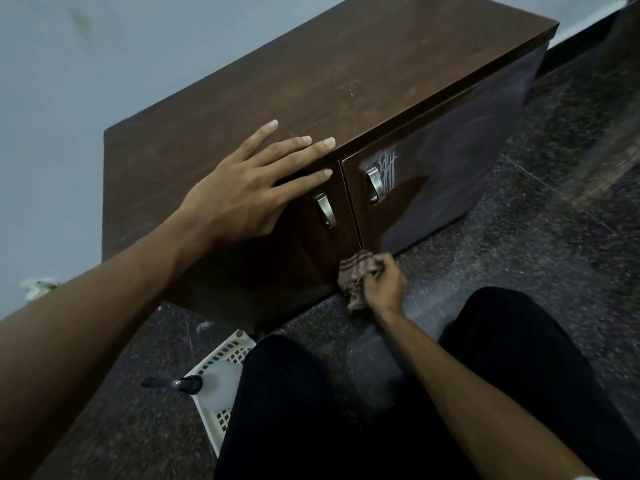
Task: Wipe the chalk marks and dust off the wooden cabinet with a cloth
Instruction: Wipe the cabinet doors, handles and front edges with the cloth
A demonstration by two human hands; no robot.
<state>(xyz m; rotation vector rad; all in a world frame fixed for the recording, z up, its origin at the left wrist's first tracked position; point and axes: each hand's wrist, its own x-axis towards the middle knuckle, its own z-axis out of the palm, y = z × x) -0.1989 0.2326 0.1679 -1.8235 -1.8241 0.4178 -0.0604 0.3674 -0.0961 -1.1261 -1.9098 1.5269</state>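
Observation:
A low dark wooden cabinet (311,84) stands against the wall, with two doors and metal handles. White chalk marks (387,168) cover the right door beside its handle (374,185). My left hand (249,188) rests flat on the cabinet's top front edge, fingers straight, above the left door handle (325,209). My right hand (382,282) grips a bunched brown striped cloth (356,275) and holds it against the bottom of the doors, where they meet near the floor.
A white plastic basket (221,375) lies on the dark speckled floor at lower left, with a black-capped bottle (180,384) in it. My legs in black trousers (294,410) fill the foreground. A grey wall (104,64) is behind the cabinet.

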